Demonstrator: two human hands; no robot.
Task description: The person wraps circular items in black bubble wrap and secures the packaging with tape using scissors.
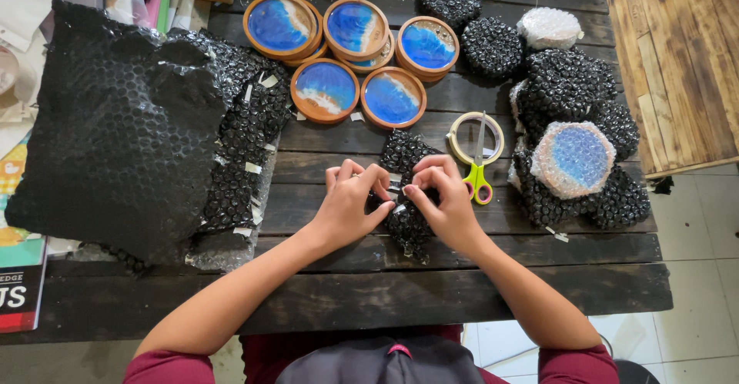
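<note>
Black bubble-wrap bundle, honeycomb dimples. Round coasters: blue-and-white wave swirl, orange-brown rims. Hexagon piece: pale blue under clear bubble wrap. Scissors: lime green handles with pink. Worktop: dark stained planks. Sleeves maroon.

Black bubble-wrapped parcel between both hands; similar parcels piled right; perhaps more, far edge.

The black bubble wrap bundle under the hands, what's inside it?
The black bubble wrap bundle is wrapped all round, so its contents are hidden. Only the left hand and right hand pressing on top show.
</note>
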